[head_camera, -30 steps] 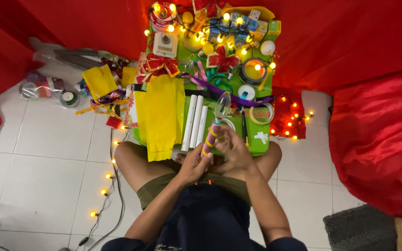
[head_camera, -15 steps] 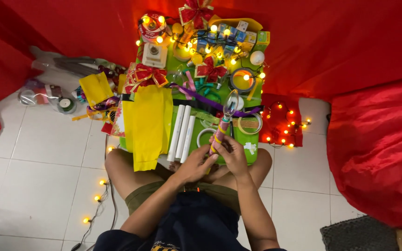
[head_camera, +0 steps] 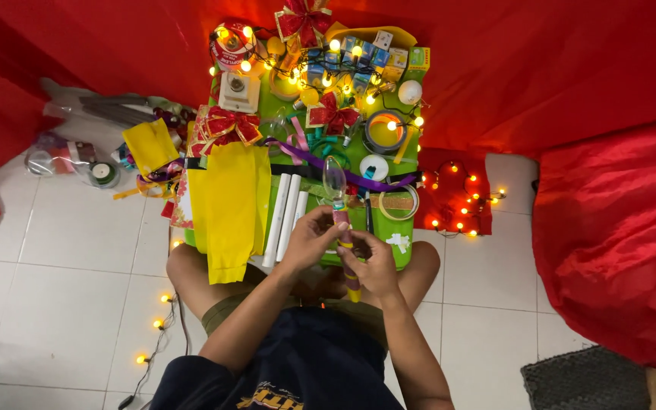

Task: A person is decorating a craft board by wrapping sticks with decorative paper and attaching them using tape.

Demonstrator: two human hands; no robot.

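Gripping a clear glass teardrop bulb on a red-and-yellow wrapped stick between them, the left hand and right hand seemed mid-wrapping, needing steady turning next, just short of the green bench.

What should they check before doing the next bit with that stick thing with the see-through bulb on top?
1. Both hands on the stick: ok. Left hand and right hand grip the colourful wrapped stick.
2. Clear bulb free of clutter: ok, it is raised above the green tray.
3. Wrapping fully stuck down: cannot tell, fingers cover it.
4. White tubes near: ok, beside the left hand.
5. Tape roll in reach: ok, on the tray.
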